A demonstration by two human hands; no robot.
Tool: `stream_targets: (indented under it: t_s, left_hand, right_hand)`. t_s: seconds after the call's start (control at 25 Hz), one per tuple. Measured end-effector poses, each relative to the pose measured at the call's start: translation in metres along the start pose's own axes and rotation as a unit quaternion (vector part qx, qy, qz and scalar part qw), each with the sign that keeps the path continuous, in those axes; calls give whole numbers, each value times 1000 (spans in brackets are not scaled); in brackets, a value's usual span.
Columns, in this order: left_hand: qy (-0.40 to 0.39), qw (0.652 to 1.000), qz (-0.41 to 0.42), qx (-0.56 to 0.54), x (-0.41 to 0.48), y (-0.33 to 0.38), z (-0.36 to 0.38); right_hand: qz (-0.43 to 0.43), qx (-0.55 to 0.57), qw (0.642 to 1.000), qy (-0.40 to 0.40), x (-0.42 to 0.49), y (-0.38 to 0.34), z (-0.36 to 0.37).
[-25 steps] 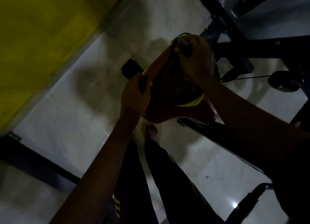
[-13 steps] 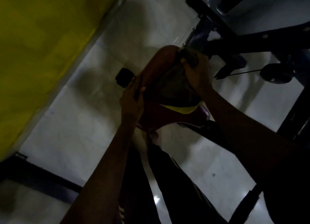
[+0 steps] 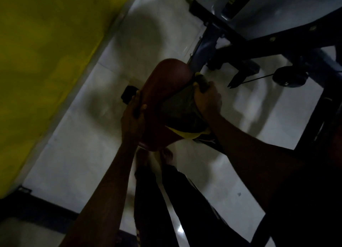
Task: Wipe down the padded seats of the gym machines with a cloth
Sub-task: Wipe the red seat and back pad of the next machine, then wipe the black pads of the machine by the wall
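A dark red padded seat (image 3: 166, 80) stands in the middle of the dim head view. My left hand (image 3: 132, 115) grips its left edge, thumb on top. A dark cloth with a yellow border (image 3: 182, 111) lies spread over the seat's right half. My right hand (image 3: 208, 96) clutches the cloth's bunched top corner and presses it against the pad. The seat's lower right part is hidden under the cloth and my forearm.
A yellow wall (image 3: 46, 52) runs along the left. The dark steel frame of a gym machine (image 3: 240, 48) crosses the upper right, with a cable and a pulley wheel (image 3: 288, 78). Pale tiled floor (image 3: 77, 154) lies below, and my legs and bare feet (image 3: 166, 156) stand under the seat.
My right hand has dragged the cloth down the seat toward me, uncovering the seat's red top end. My left hand stays on the left edge. The view has shifted slightly.
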State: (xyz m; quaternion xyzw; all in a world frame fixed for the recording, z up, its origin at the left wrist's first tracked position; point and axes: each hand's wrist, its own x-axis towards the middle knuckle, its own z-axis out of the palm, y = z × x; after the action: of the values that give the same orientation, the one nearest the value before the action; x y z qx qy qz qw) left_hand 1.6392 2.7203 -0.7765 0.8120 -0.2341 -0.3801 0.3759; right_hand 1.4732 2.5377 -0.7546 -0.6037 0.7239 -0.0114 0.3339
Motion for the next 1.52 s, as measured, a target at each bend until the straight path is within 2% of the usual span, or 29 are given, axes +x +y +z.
stream_targets:
  t_s: [0.08,0.2,0.36,0.72,1.0,1.16,1.24,1.36,1.52]
  left_hand:
    - [-20,1000,-12,1,0,7,-6]
    - [-85,996,-27,15,-7,31,-26]
    - [-101,993,-50,31,-16,67,-66]
    - [-80,990,107,36,-46,250,-141]
    - [-127,962,237,44,-82,378,-137]
    - [-167,939,290,78,-102,440,-111]
    - [-182,923,330,84,-111,470,-91]
    - [-237,884,394,88,-135,517,-51]
    - [-344,823,444,85,-194,564,16]
  right_hand:
    - [-11,-5,1000,-4,-9,-6,-5]
    - [-78,-35,996,-34,-28,-15,-26]
    - [-117,-60,989,-62,-52,-38,-74]
    - [-176,-7,984,-12,-104,-139,-229]
    - [-232,42,969,78,-154,-169,-366]
    - [-200,97,963,151,-187,-131,-458]
    - [-162,98,952,240,-202,-101,-497]
    - [-100,94,930,340,-227,-52,-547]
    - [-9,86,914,396,-269,24,-593]
